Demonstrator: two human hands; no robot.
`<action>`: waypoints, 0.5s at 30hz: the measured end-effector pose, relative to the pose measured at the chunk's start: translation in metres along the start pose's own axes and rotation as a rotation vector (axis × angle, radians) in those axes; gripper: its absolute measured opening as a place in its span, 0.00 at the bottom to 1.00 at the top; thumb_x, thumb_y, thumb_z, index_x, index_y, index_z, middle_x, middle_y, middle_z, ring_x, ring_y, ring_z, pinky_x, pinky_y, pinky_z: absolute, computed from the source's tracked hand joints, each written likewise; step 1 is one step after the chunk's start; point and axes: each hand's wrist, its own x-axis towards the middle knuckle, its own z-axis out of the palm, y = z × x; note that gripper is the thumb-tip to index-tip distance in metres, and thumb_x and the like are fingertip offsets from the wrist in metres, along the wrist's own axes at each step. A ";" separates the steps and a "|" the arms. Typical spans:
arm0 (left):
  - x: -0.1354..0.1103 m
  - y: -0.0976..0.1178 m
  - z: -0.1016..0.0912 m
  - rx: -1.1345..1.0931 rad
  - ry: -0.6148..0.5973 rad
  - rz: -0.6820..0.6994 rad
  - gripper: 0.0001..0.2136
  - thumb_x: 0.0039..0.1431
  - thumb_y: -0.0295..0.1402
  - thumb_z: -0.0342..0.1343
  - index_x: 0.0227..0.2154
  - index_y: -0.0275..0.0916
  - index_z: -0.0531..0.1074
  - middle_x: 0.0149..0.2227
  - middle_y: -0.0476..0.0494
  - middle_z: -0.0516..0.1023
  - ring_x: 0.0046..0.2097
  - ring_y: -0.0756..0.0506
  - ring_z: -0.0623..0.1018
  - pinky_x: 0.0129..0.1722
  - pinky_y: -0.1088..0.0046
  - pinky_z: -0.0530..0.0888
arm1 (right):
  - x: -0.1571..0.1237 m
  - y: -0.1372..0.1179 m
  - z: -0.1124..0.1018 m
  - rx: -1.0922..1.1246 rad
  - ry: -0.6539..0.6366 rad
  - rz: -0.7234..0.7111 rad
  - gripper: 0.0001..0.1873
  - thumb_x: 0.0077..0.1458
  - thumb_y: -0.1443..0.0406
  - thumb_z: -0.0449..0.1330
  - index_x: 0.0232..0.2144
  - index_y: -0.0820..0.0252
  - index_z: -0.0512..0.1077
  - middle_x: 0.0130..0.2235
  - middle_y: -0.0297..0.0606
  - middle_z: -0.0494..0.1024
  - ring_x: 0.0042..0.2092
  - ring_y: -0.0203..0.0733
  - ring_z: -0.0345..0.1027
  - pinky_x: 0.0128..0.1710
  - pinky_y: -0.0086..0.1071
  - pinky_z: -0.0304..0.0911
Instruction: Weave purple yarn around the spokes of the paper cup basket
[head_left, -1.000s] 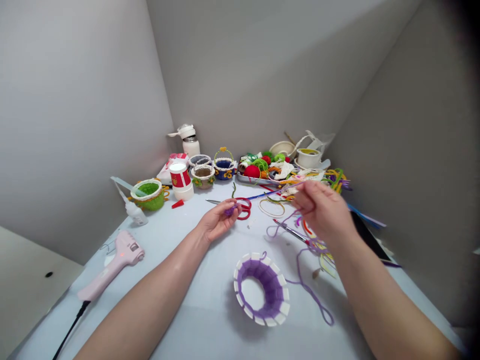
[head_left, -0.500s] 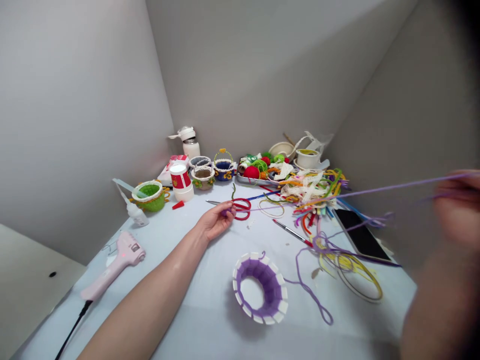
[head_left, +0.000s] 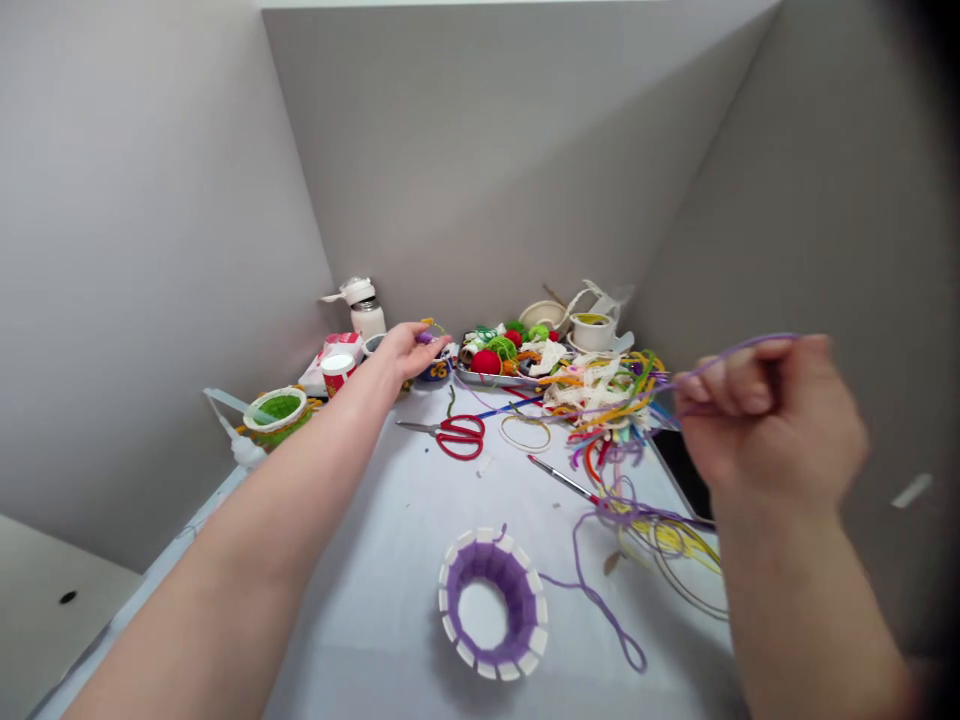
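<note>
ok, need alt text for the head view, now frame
A person's left hand holds a small purple bundle over the far side of a pale table, while the right hand grips purple yarn. Between the forearms sits a purple woven basket with white spokes; red-handled scissors and a pen lie beyond it.

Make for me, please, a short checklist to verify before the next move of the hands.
1. Left hand holds the small purple bundle: ok.
2. Right hand grips the purple strand: ok.
3. Strand not caught on the colorful yarn pile: cannot tell; it passes in front.
4. Scissors out of both hands: ok, lying on the table.
5. Loose purple loops separate from the yellow strands: not ok, they overlap.
</note>
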 end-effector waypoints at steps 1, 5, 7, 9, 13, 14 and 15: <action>0.006 0.003 0.003 0.009 0.010 0.003 0.15 0.57 0.20 0.47 0.49 0.29 0.61 0.48 0.31 0.67 0.49 0.44 0.74 0.39 0.75 0.78 | -0.004 0.007 0.016 0.004 -0.019 0.029 0.12 0.55 0.61 0.60 0.23 0.60 0.68 0.14 0.25 0.53 0.19 0.31 0.42 0.23 0.30 0.47; 0.014 0.003 0.003 0.056 0.023 0.010 0.17 0.57 0.23 0.51 0.50 0.29 0.61 0.54 0.27 0.63 0.54 0.41 0.71 0.44 0.69 0.77 | -0.018 0.014 0.003 -0.076 -0.077 0.099 0.11 0.55 0.59 0.60 0.25 0.58 0.68 0.15 0.25 0.54 0.20 0.31 0.44 0.24 0.29 0.48; 0.001 0.000 0.002 0.107 0.012 0.024 0.17 0.56 0.26 0.55 0.49 0.30 0.63 0.54 0.28 0.63 0.54 0.39 0.71 0.46 0.67 0.76 | -0.020 0.018 -0.010 -0.163 -0.119 0.140 0.10 0.55 0.58 0.59 0.26 0.57 0.68 0.16 0.25 0.54 0.21 0.32 0.46 0.25 0.29 0.50; -0.027 -0.006 0.005 0.303 -0.028 0.080 0.15 0.56 0.27 0.55 0.46 0.31 0.66 0.51 0.28 0.67 0.51 0.41 0.73 0.45 0.69 0.75 | -0.020 0.026 -0.015 -0.306 -0.178 0.190 0.10 0.56 0.57 0.59 0.27 0.56 0.69 0.17 0.25 0.55 0.21 0.32 0.48 0.25 0.29 0.51; -0.132 -0.033 0.012 0.741 -0.522 0.302 0.11 0.55 0.31 0.58 0.41 0.37 0.74 0.44 0.40 0.75 0.45 0.47 0.76 0.46 0.71 0.74 | -0.027 0.051 -0.017 -0.831 -0.439 0.254 0.14 0.58 0.56 0.55 0.29 0.59 0.72 0.21 0.31 0.65 0.24 0.34 0.58 0.25 0.29 0.54; -0.161 -0.042 0.012 0.888 -0.690 0.321 0.10 0.55 0.33 0.57 0.40 0.38 0.75 0.44 0.41 0.76 0.45 0.46 0.76 0.47 0.70 0.73 | -0.030 0.057 -0.018 -0.987 -0.536 0.246 0.13 0.58 0.57 0.55 0.30 0.60 0.73 0.24 0.34 0.69 0.27 0.37 0.62 0.28 0.30 0.57; -0.188 -0.049 0.010 1.035 -0.864 0.324 0.10 0.55 0.34 0.57 0.40 0.41 0.76 0.42 0.43 0.78 0.45 0.46 0.76 0.46 0.69 0.73 | -0.034 0.063 -0.020 -1.122 -0.637 0.215 0.12 0.58 0.59 0.55 0.34 0.60 0.74 0.30 0.38 0.73 0.33 0.41 0.66 0.33 0.33 0.61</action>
